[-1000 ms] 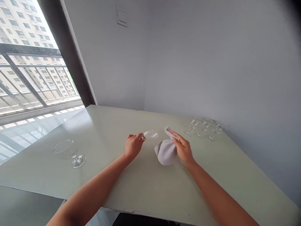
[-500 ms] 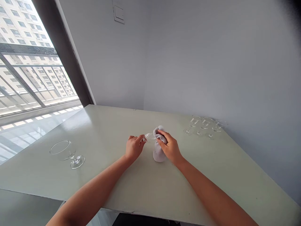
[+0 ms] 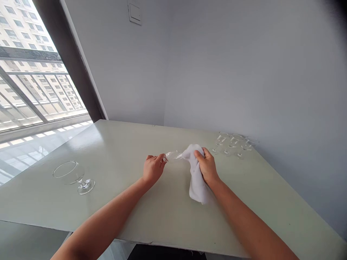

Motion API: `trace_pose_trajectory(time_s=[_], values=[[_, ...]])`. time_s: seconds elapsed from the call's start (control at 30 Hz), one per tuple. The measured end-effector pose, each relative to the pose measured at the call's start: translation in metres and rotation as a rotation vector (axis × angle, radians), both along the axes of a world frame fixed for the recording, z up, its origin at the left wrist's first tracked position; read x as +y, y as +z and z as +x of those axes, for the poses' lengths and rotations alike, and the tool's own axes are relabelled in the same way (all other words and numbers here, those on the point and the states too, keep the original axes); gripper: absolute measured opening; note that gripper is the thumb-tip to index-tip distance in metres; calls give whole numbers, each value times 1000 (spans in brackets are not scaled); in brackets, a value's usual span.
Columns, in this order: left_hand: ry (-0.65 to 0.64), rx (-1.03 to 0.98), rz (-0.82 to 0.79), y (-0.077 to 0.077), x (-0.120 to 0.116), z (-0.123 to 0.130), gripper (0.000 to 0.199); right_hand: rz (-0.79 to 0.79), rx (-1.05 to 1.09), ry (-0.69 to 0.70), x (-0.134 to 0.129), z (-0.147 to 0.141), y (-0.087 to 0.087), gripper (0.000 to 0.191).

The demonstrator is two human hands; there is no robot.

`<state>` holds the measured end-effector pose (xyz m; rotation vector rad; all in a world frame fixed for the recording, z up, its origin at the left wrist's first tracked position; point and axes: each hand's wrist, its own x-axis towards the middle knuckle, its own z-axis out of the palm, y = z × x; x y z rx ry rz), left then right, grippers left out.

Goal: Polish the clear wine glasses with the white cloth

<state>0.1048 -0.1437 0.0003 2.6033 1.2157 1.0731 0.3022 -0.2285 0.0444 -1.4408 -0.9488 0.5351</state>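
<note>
We hold in our left grip (image 3: 153,169) a clear, rounded drinking glass (image 3: 172,156), partly hidden; in our right grip (image 3: 207,167), a soft white cloth (image 3: 197,182).

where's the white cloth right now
In the head view, the white cloth is in the right hand, just right of the picture's middle above the table, next to the glass in the left hand.

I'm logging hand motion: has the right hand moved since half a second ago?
Yes, the right hand has moved rightward, nearer the grouped glasses at far right.
</note>
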Motion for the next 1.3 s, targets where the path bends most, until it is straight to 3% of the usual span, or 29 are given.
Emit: trace_pose_trajectory(time_s=[0.13, 0.23, 0.33, 0.4, 0.53, 0.67, 0.73, 0.8, 0.9, 0.97, 1.13, 1.3], values=[[-7, 4, 34, 1, 0, -2, 12, -12, -160, 321, -5, -28, 3, 34], [-82, 64, 100, 2, 2, -5, 15, -133, -147, 534, -11, -37, 4, 40], [-199, 122, 150, 2, 1, -3, 19, -270, -63, 668, -16, -34, 5, 40], [-233, 130, 162, 1, -1, 0, 20, -277, -58, 681, -20, -29, 6, 39], [-206, 112, 103, 1, -3, 4, 18, -145, -272, 571, -29, -16, 7, 34], [-122, 62, 3, 1, -1, 1, 15, -25, -514, 214, -32, 2, 6, 28], [-110, 41, -22, 1, -1, 0, 13, 14, -470, 40, -29, 10, 6, 28], [-112, 28, -32, 1, -2, 0, 12, 58, -290, -74, -23, 11, 6, 31], [-108, 30, -30, 1, -4, 2, 11, 80, -19, -113, -14, 0, 5, 36], [-102, 40, -19, 0, -3, 1, 11, 21, 14, 27, -12, -12, 6, 37], [-119, 58, 48, 2, 3, -6, 15, -178, -120, 562, -22, -23, 13, 39], [-301, 135, 128, 2, 0, -1, 21, -396, -38, 795, -29, -10, 10, 49]])
